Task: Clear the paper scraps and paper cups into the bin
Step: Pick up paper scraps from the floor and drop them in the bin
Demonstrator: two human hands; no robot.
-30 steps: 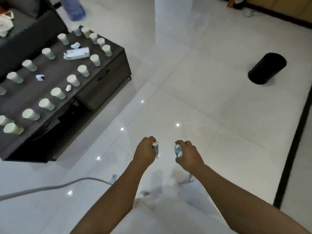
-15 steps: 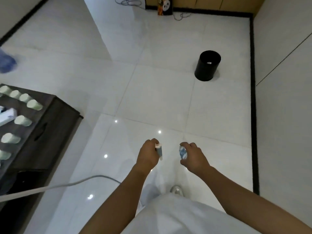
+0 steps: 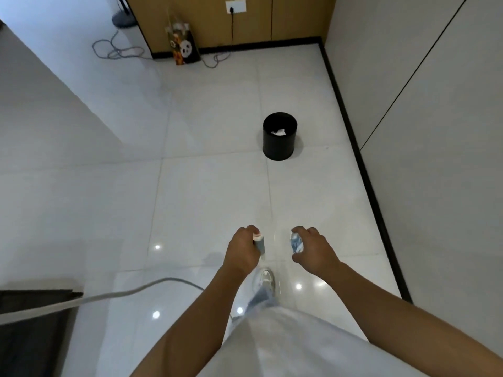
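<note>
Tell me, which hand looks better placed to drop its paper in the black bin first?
Probably the right hand. Its crumpled scrap lines up more nearly with the bin ahead; the left hand, holding its scrap, sits further left. Both are still far off.

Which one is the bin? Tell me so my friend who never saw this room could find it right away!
Look at the shiny white tiled floor, near the black strip along the right-hand wall. The bin stands there alone, ahead of both hands. It is the only round, black, open-topped tub, with white paper showing inside, unlike the colourful panda bag by the far wall.
</note>
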